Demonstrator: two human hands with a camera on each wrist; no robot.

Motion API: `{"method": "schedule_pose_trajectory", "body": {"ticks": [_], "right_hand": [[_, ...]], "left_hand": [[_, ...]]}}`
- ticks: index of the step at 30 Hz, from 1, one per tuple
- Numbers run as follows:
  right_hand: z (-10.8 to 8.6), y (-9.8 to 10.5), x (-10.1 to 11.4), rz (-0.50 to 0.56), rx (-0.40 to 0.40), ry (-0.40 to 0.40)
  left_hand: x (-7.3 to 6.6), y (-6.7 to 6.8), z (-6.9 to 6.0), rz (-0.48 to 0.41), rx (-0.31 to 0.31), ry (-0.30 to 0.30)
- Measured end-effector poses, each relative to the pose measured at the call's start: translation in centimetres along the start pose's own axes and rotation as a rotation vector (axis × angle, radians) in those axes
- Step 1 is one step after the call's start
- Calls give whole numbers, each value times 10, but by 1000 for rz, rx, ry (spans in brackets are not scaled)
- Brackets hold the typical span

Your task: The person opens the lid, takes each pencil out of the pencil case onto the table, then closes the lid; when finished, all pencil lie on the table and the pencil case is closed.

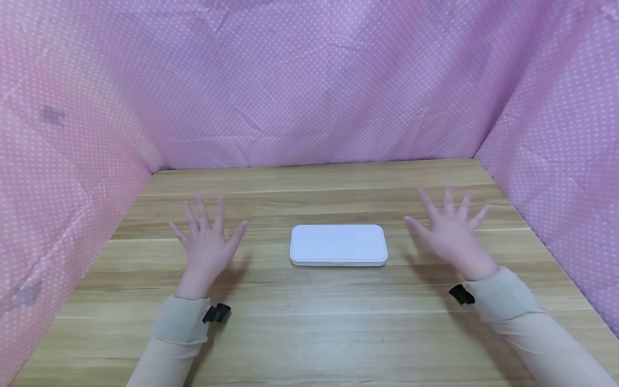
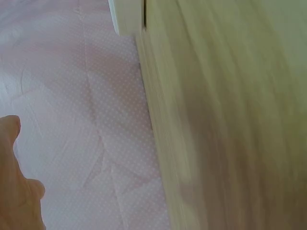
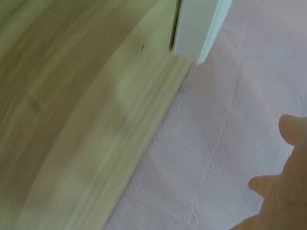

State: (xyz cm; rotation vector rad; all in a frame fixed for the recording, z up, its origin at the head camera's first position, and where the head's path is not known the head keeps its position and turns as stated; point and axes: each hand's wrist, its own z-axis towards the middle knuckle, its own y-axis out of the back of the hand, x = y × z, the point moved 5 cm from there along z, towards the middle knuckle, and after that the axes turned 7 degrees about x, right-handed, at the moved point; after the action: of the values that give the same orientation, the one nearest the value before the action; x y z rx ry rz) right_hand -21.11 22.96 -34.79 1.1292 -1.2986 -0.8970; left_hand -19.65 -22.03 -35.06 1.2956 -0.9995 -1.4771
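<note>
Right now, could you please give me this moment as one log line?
left hand: spread, empty | right hand: spread, empty | white case: flat on table, between hands, untouched | cloth: pink, dotted, behind table

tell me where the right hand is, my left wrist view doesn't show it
Observer: The right hand is to the right of the box, not touching it.
Operator: what about the left hand, i only get a bit of it
Observer: All five fingers are spread wide.
Operator: and how does the box lie, i just have one end
Observer: Flat on the table, its long side running left to right in the head view.
</note>
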Motion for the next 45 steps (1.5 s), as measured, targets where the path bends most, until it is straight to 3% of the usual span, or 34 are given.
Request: {"method": "schedule_pose_trajectory", "body": {"ticks": [6, 11, 16, 21, 24, 28, 31, 33, 41, 45], "right_hand": [[5, -7, 22, 57, -41, 132], [10, -14, 47, 80, -88, 302], [12, -28, 77, 31, -35, 471], [12, -43, 97, -12, 43, 588], [12, -50, 103, -34, 132, 617], [12, -57, 105, -26, 274, 611], [12, -58, 106, -24, 305, 617], [12, -58, 107, -41, 294, 632], [13, -57, 110, -147, 248, 680], [15, -56, 110, -185, 217, 684]], "left_hand": [[-14, -6, -1, -64, -19, -78], [-39, -16, 0, -140, 47, -179], [-69, -24, -1, -201, 58, -314], [-92, -34, 0, -212, 124, -381], [-102, -45, 1, -216, 209, -408], [-112, -62, 0, -211, 388, -410], [-118, -72, -1, -183, 490, -421], [-123, -75, -1, -170, 526, -447], [-136, -82, 0, -143, 576, -529], [-141, -82, 3, -74, 494, -566]]}}
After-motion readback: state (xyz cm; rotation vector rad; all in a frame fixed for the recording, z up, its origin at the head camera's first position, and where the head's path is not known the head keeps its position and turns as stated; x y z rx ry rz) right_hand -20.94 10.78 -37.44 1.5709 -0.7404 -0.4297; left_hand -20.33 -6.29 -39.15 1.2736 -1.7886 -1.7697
